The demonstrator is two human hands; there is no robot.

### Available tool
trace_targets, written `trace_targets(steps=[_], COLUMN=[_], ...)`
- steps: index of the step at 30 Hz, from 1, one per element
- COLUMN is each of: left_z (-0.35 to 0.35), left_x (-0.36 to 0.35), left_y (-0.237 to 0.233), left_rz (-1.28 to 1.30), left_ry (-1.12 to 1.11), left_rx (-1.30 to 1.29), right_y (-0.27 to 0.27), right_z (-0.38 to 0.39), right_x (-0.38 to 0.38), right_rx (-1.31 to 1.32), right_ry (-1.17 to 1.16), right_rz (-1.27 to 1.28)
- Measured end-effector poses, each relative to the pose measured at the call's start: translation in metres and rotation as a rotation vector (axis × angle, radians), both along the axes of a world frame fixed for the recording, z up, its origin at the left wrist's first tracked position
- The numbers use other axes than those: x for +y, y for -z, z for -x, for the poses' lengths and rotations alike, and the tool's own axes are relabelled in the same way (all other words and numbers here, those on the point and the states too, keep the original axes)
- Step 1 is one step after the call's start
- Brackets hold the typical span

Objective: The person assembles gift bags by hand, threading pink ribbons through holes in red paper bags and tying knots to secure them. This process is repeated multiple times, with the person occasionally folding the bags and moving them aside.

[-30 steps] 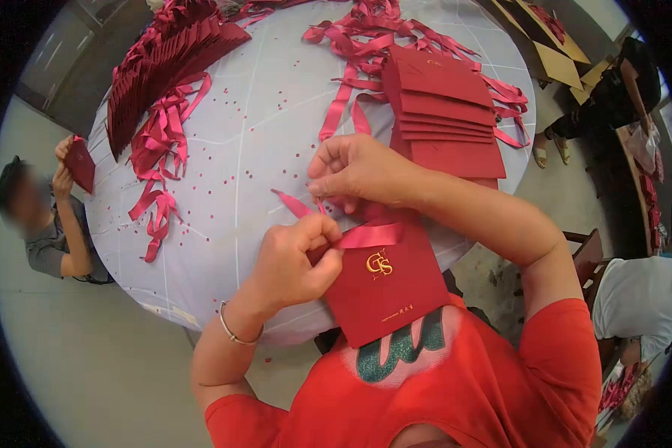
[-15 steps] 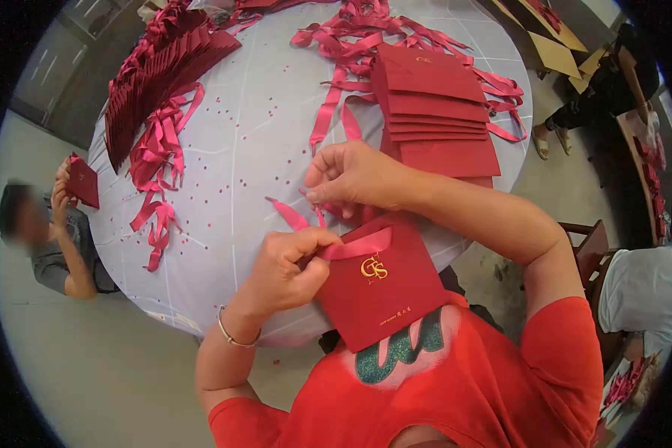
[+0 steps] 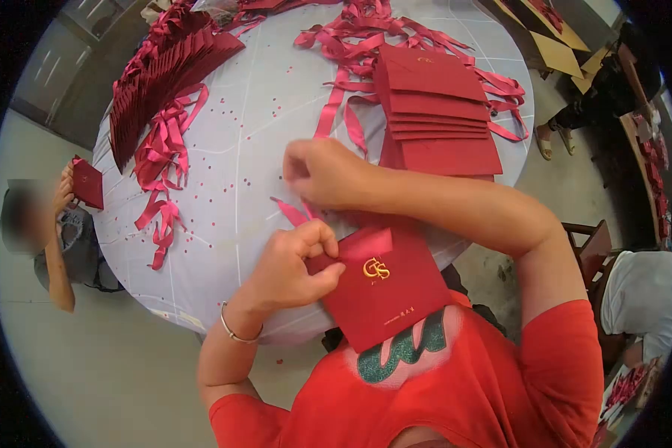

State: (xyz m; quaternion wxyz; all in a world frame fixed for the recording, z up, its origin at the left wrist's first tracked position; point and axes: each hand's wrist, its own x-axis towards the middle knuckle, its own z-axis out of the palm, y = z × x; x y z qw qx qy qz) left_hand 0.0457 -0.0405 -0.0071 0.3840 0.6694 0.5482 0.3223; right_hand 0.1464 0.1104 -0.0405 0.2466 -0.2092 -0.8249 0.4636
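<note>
A flat red paper gift bag (image 3: 396, 299) with gold lettering lies at the table's near edge, against my shirt. Across its top runs a pink ribbon handle (image 3: 369, 243). My left hand (image 3: 291, 265) is at the bag's upper left corner, thumb and forefinger apart; its other fingers are partly hidden. Above the bag, my right hand (image 3: 328, 172) has its fingers curled in, and what they hold, if anything, does not show. A pink ribbon end (image 3: 291, 212) sticks out between the two hands.
A stack of red bags (image 3: 440, 104) stands at the right, ribbons trailing. Another row of bags (image 3: 164, 82) fans out at the far left. Small red dots litter the white tablecloth (image 3: 224, 149). A person at the left holds a red bag (image 3: 87, 183). A chair (image 3: 586, 246) is at the right.
My right hand has moved slightly left and turned, its fingers curling further in. My left thumb and forefinger have parted from the ribbon. The bag stays nearly in place.
</note>
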Motion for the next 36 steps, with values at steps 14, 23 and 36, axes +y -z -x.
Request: trace_targets(steps=[14, 23, 36], left_z=[0.006, 0.023, 0.030], left_x=[-0.006, -0.008, 0.001], left_y=[-0.012, -0.024, -0.016], left_rz=[0.039, 0.081, -0.042], left_ry=[-0.024, -0.078, -0.311], left_rx=[0.041, 0.044, -0.022], right_y=[-0.024, -0.052, -0.038], right_z=[-0.003, -0.101, -0.099], right_x=[0.007, -0.035, -0.041], right_rx=[-0.001, -0.249, -0.264], right_ry=[0.171, 0.118, 0.265], right_rz=[-0.002, -0.486, -0.166])
